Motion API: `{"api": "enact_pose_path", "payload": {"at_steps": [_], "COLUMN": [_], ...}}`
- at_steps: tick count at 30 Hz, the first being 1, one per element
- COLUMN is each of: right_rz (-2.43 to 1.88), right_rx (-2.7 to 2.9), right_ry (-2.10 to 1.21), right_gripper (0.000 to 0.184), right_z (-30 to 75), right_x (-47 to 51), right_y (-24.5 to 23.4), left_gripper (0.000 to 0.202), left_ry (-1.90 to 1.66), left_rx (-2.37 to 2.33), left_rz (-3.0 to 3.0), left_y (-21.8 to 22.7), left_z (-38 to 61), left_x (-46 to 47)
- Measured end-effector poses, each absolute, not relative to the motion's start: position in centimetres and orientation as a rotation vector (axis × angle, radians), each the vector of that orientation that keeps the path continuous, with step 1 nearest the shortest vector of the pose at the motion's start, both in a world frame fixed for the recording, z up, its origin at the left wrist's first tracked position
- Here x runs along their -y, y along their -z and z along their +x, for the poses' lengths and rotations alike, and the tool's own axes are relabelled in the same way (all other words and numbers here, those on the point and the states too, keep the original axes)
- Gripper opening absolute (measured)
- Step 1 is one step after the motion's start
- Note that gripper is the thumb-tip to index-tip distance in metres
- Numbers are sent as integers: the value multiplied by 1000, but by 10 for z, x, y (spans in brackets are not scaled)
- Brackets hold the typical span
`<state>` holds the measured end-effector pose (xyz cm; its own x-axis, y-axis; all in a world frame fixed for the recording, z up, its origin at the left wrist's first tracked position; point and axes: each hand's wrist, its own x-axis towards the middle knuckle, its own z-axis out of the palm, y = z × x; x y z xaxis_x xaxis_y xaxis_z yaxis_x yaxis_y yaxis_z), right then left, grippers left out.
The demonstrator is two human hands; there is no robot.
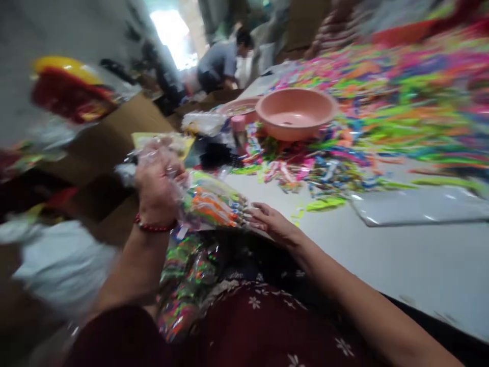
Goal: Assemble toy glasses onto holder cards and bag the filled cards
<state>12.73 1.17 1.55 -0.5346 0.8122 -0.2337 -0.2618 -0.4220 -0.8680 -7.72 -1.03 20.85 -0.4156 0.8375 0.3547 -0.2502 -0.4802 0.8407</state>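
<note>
My left hand [160, 176], with a red bead bracelet at the wrist, is closed on the gathered end of a clear plastic bag [214, 201]. Inside the bag lie bundled strands in orange, white, yellow-green and blue. At the bag's other end is my right hand [271, 221], its fingers stretched out and apart; blur hides whether they touch it. Below the bag, by my lap, are more clear bags of colourful pieces [187, 280].
A pink basin [296, 113] stands on the white table [412, 260] among heaps of bright strands [401, 112]. A flat pale panel [420, 205] lies at right. Cardboard boxes [114, 132] and a white sack [64, 265] are at left. Another person [219, 61] bends over farther back.
</note>
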Motion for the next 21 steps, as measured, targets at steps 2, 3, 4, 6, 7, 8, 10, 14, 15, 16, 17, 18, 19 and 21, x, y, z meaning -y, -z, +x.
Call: {"api": "enact_pose_path", "payload": {"at_steps": [2, 3, 4, 6, 7, 8, 10, 14, 15, 16, 17, 18, 19, 21], "right_rz": [-755, -716, -694, -695, -720, -756, -833, -965, -1011, -1059, -1099, -1133, -1158, -1216], "right_rx": [1067, 1084, 1111, 1193, 1253, 1323, 1473, 1729, 1798, 1873, 1948, 2014, 2070, 2130], "right_ry": [-2137, -2195, -2251, -2346, -2379, -2400, -2392, -2252, -2210, -2171, -2134, -2103, -2087, -2060], "right_gripper": [53, 47, 43, 42, 44, 46, 49, 55, 57, 59, 60, 61, 62, 61], "right_z": [105, 95, 85, 70, 64, 61, 58, 65, 69, 72, 76, 80, 84, 92], "right_x": [-1, 5, 10, 20, 25, 29, 35, 37, 35, 34, 32, 30, 29, 28], "right_y": [-16, -17, -19, -20, -19, -17, -10, 11, 15, 19, 23, 26, 29, 35], "left_gripper": [16, 16, 18, 21, 23, 23, 21, 8, 12, 17, 23, 29, 36, 49], "left_ry": [-1992, -2021, -2052, -2093, -2098, -2098, -2095, -2092, -2070, -2029, -1969, -1894, -1803, -1633], "left_rx": [-1028, -1102, -1182, -1352, -1437, -1518, -1661, -1899, -1946, -1991, -2042, -2101, -2163, -2264], "left_rz": [1047, 1027, 1008, 1003, 1014, 1029, 1056, 954, 889, 839, 813, 807, 818, 802], "left_y": [-215, -218, -221, -226, -228, -228, -225, -196, -184, -172, -158, -144, -129, -97], "left_z": [-90, -98, -106, -125, -135, -145, -167, -210, -219, -227, -235, -241, -247, -255], "left_x": [28, 39, 51, 81, 98, 117, 158, 244, 264, 284, 303, 321, 337, 367]}}
